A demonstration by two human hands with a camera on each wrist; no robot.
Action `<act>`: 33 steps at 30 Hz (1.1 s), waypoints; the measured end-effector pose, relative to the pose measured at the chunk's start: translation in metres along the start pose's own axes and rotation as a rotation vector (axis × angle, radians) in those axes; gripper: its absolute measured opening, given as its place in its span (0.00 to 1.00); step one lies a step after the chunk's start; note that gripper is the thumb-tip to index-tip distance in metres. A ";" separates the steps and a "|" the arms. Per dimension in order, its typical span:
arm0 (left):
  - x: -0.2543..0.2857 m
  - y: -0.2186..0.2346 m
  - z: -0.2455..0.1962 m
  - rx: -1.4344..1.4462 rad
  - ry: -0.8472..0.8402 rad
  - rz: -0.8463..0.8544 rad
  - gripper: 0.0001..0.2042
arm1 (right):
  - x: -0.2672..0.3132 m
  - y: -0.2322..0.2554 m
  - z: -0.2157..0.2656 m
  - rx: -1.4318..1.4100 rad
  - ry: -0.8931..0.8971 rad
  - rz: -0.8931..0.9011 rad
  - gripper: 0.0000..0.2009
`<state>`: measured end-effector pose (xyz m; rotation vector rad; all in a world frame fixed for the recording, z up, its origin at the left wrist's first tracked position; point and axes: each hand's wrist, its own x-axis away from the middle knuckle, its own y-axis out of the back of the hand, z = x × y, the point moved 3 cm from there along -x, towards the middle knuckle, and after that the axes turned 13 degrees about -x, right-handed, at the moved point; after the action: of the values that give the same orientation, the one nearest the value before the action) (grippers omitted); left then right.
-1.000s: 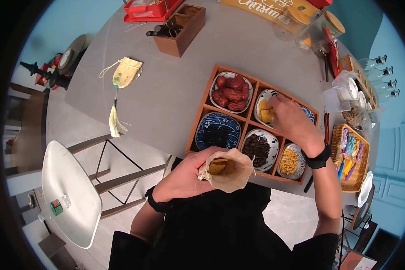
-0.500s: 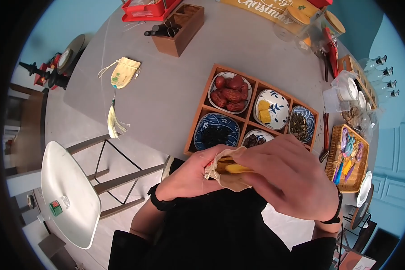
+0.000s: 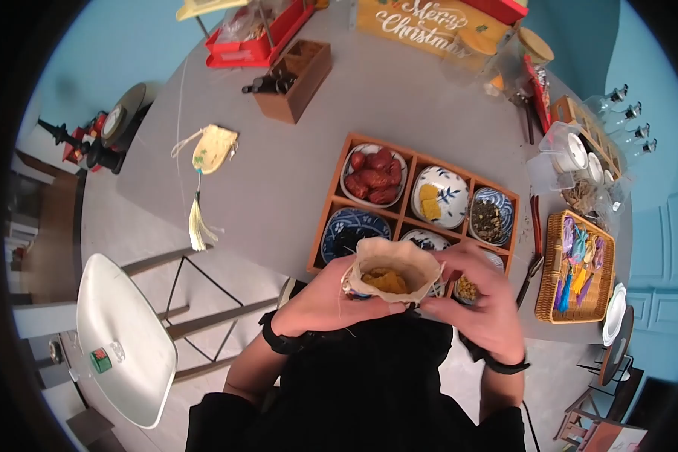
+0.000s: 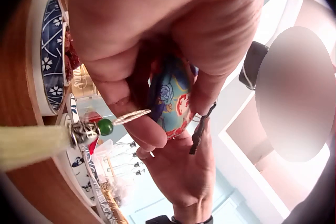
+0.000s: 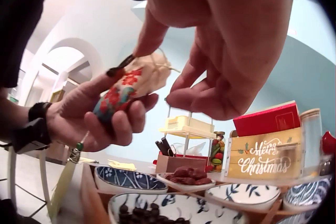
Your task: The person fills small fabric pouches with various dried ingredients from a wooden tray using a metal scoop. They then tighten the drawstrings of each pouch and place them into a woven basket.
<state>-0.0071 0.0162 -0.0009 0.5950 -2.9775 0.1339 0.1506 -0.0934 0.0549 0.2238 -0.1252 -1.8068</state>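
Observation:
My left hand [image 3: 316, 303] grips a small embroidered pouch [image 4: 176, 95], blue and red with flowers, its cream cloth mouth [image 3: 422, 273] facing up. Yellow-brown pieces [image 3: 384, 280] lie inside. From the pouch hang a green bead [image 4: 105, 127] and a pale yellow tassel [image 4: 31, 145]. My right hand [image 3: 484, 301] is at the right side of the mouth, thumb and fingers spread apart. A thin dark strip [image 5: 119, 66] shows by its thumb tip. Beyond the hands, a divided wooden tray [image 3: 318, 233] bears patterned bowls, among them one with yellow pieces [image 3: 429, 202].
Red dates [image 3: 373, 175] fill another bowl in the tray. A second, cream pouch [image 3: 217, 147] with a tassel lies on the left of the table. To the right stands a wicker basket [image 3: 546, 297] of coloured tassels; a brown wooden box [image 3: 294, 83] sits farther back.
My right hand has gone from the bowl of yellow pieces to the pouch, brought a yellow piece into its mouth and let it go. The head view has shifted slightly.

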 end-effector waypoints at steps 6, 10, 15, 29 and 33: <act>0.003 -0.010 0.001 -0.060 -0.027 -0.118 0.13 | 0.014 -0.010 -0.022 -0.140 0.072 -0.232 0.07; -0.001 -0.022 0.004 0.107 -0.087 -0.285 0.13 | 0.016 -0.018 -0.030 -0.455 -0.040 -0.344 0.06; -0.006 -0.032 -0.003 0.524 -0.088 -0.438 0.15 | 0.019 -0.023 -0.037 -0.588 -0.096 -0.403 0.04; -0.017 -0.031 0.005 0.546 -0.029 -0.533 0.13 | 0.020 -0.032 -0.055 -0.451 -0.069 -0.610 0.13; -0.019 -0.018 0.009 0.573 -0.053 -0.558 0.17 | 0.022 -0.030 -0.048 -0.547 -0.139 -0.754 0.12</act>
<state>0.0168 0.0058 -0.0111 1.4683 -2.6640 0.9373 0.1280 -0.1055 0.0000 -0.2884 0.4075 -2.5190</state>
